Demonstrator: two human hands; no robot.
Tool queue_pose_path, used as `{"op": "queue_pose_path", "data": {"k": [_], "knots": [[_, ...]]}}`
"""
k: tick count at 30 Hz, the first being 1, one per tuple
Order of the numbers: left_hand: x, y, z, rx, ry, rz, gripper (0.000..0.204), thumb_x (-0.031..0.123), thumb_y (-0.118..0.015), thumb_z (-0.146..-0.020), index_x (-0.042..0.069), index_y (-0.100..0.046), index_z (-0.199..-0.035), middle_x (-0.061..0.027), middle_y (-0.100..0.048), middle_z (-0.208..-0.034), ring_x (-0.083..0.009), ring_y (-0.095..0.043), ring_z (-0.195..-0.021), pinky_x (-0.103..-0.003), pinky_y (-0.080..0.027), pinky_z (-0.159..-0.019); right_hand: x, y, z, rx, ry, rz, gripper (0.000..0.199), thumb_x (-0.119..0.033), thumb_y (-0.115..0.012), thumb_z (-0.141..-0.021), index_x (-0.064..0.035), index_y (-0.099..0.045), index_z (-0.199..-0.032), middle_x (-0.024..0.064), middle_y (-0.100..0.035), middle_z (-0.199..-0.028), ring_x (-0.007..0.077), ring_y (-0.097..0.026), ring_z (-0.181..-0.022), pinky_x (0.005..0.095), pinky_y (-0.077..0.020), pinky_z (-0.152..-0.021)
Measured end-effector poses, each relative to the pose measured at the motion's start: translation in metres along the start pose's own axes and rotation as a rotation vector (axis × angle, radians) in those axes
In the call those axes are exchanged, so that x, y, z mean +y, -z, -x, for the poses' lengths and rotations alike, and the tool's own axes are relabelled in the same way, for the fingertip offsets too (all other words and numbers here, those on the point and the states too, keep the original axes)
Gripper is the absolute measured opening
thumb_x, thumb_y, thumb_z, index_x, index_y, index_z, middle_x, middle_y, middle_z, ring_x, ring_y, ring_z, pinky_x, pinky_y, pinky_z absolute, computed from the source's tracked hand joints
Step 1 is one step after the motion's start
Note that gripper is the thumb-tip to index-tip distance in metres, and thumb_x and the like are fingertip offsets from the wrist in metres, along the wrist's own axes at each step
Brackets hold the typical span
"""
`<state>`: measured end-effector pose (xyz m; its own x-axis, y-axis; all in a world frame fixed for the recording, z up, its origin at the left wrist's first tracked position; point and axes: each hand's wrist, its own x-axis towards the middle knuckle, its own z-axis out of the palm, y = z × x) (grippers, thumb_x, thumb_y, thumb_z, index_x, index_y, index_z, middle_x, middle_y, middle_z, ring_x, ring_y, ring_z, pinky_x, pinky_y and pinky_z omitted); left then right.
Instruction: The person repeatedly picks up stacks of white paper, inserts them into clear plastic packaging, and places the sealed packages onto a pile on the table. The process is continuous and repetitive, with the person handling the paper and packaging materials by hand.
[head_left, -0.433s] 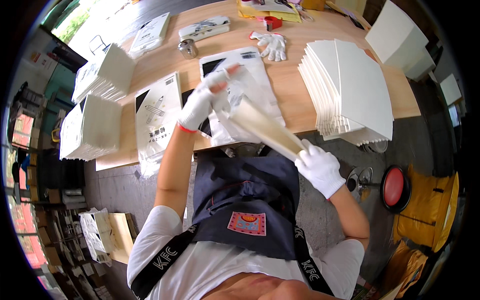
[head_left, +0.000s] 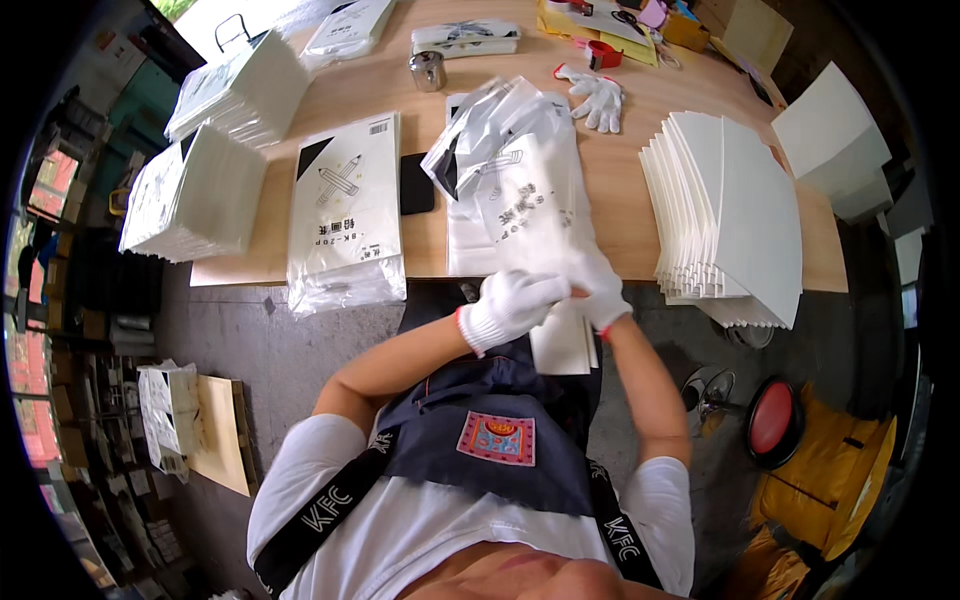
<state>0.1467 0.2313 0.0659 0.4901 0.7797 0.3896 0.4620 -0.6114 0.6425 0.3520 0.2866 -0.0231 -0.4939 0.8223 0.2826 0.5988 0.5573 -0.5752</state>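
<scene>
Remotely, I have my right grip [head_left: 600, 290] closed on white sheets [head_left: 564, 347] just off the table [head_left: 622, 190], the printed clear bag [head_left: 530, 185] spread beyond; whether my left grip [head_left: 515, 303] holds anything I can't tell. Sheet corners could snag the limp bag and tear it

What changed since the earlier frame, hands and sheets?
The left hand drew back and rightward; the right hand moved left. They now meet. The white sheets, slanting between them earlier, stick out below, upper part apparently inside the printed plastic bag. Right still seems to grip them; left unclear. Unmoved: spare glove, metal tin.
</scene>
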Motion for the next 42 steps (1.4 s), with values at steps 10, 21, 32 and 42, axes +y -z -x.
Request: {"op": "queue_pose_path", "data": {"k": [10, 21, 32, 42], "knots": [[-0.037, -0.031, 0.013, 0.255, 0.232, 0.071, 0.013, 0.002, -0.064, -0.078, 0.009, -0.062, -0.089, -0.0096, -0.071, -0.083, -0.027, -0.069, -0.066, -0.034, -0.054, -0.058, -0.112, -0.008, 0.021, -0.048, -0.146, 0.294, 0.043, -0.026, -0.069, -0.081, -0.0053, -0.059, -0.117, 0.015, -0.061, -0.116, 0.0311, -0.055, -0.114, 0.0425, -0.0464, -0.094], [-0.109, -0.039, 0.159, 0.195, 0.334, -0.345, 0.02, -0.001, -0.067, -0.069, 0.006, -0.056, -0.084, -0.013, -0.061, -0.088, -0.0314, -0.061, -0.076, -0.041, -0.05, -0.067, -0.059, -0.013, 0.077, -0.175, -0.47, 0.575, 0.029, -0.038, -0.055, -0.09, -0.009, -0.059, -0.091, 0.012, -0.069, -0.075, 0.0304, -0.067, -0.066, 0.0466, -0.0511, -0.06], [0.005, -0.021, 0.27, 0.412, 0.801, 0.443, 0.017, 0.005, -0.067, -0.084, 0.005, -0.051, -0.079, -0.0003, -0.052, -0.073, -0.0096, -0.049, -0.062, -0.024, -0.041, -0.058, -0.134, 0.004, 0.162, -0.342, -0.236, 0.592, 0.017, -0.029, -0.058, -0.077, -0.0135, -0.058, -0.069, 0.0052, -0.061, -0.058, 0.0209, -0.062, -0.05, 0.0395, -0.0483, -0.048], [-0.014, 0.0, 0.214, -0.058, 0.304, 0.031, 0.024, 0.007, -0.07, -0.066, 0.008, -0.059, -0.087, -0.0092, -0.056, -0.072, -0.0301, -0.059, -0.063, -0.041, -0.048, -0.057, -0.12, -0.034, 0.169, -0.265, 0.005, 0.56, 0.017, -0.03, -0.059, -0.085, -0.0145, -0.057, -0.078, -0.0024, -0.056, -0.059, 0.0161, -0.058, -0.051, 0.037, -0.0438, -0.045]]}}
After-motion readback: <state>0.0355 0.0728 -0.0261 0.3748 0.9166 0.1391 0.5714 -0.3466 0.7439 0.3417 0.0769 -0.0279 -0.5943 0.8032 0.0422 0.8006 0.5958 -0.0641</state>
